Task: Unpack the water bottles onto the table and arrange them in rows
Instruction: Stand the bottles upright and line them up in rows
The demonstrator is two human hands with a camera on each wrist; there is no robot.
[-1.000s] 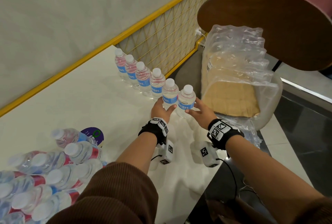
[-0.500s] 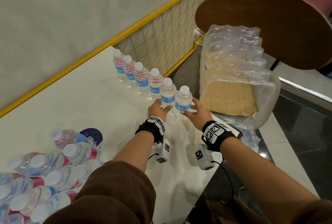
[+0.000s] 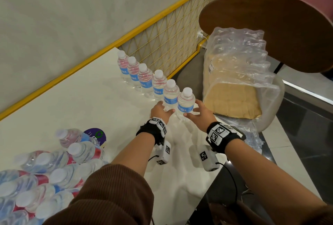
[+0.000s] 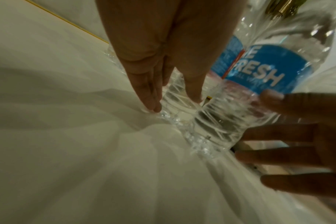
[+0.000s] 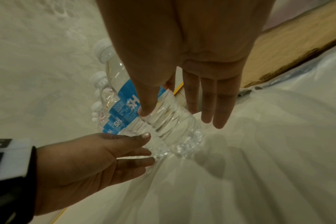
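- Both hands flank the nearest bottle (image 3: 186,102) with fingers straight and spread: the left hand (image 3: 160,110) beside its lower body, the right hand (image 3: 201,114) with thumb touching it.
- That bottle stands upright, cap up, ending a six-bottle row (image 3: 144,78) running away from the hands on the bench (image 3: 81,98).
- Left of the left forearm, a plastic-wrapped pack (image 3: 36,179) holds more bottles, caps facing the person.

Six clear, blue-labelled water bottles (image 3: 158,85) stand upright in a touching row along the table (image 3: 75,102) edge.
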